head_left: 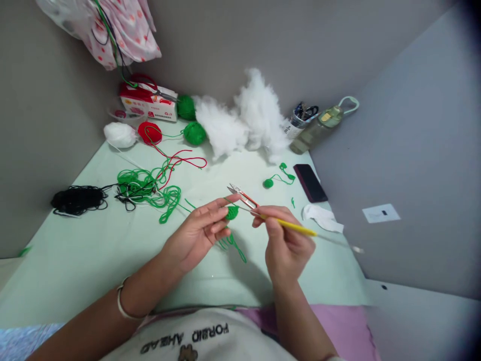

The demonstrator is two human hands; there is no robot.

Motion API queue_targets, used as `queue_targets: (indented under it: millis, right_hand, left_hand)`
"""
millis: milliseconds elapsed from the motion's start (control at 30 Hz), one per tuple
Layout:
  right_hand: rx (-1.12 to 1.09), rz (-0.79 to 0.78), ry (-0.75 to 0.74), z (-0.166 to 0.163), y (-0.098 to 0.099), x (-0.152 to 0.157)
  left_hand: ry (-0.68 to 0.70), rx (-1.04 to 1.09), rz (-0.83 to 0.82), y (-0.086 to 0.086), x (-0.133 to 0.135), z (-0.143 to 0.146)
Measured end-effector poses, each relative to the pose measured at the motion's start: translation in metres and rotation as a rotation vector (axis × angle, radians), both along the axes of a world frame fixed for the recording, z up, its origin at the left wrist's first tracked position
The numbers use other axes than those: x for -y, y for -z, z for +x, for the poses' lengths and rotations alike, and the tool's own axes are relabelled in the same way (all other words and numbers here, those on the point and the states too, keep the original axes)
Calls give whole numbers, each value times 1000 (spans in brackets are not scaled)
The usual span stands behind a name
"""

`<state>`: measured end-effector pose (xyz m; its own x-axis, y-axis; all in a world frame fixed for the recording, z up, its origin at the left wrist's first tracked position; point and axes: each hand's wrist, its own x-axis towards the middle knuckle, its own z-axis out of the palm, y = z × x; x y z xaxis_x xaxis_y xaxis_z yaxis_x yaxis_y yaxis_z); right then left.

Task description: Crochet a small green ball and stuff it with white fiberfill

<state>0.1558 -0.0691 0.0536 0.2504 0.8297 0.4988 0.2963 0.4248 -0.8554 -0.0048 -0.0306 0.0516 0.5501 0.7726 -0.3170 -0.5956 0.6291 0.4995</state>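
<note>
White lettered shirt nearest. Left hand, fingers pinching small green crochet piece; right hand, fingers wrapped round yellow-handled hook, tip at piece's edge.

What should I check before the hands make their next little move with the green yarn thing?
1. Left hand has the small green yarn piece: ok, it is at the fingers.
2. Right hand has the yellow-handled tool: ok, gripped by its handle.
3. Tool's tip is through a loop: cannot tell, too small to see.
4. Loose green yarn is untangled: not ok, it lies in a messy heap with black strands.
5. Snips are clear of the fingers: cannot tell, a left fingertip overlaps them in this view.
</note>
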Motion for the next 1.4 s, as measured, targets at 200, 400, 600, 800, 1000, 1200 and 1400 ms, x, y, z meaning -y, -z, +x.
queue_targets:
  millis: [200,400,600,800,1000,1200,1400]
  right_hand:
    - [-313,-174,-168,-3,1,-6]
    - [-285,-157,-162,-4,3,-3]
    - [-252,-251,-227,-3,3,-1]
    - [-531,-353,-252,1,4,-6]
    - [-622,-403,-262,1,2,-5]
    - [-350,-233,-247,-4,5,0]
    - [-464,-297,-229,-3,0,-6]
  left_hand:
    - [58,-18,124,0,4,1]
    - [28,-48,90,-2,6,1]
    - [31,12,39,2,4,1]
    - [101,101,12,2,-1,-4]
    - [40,26,156,0,4,-7]
    - [48,-194,364,4,9,-5]
    - [21,-321,377,4,7,-9]
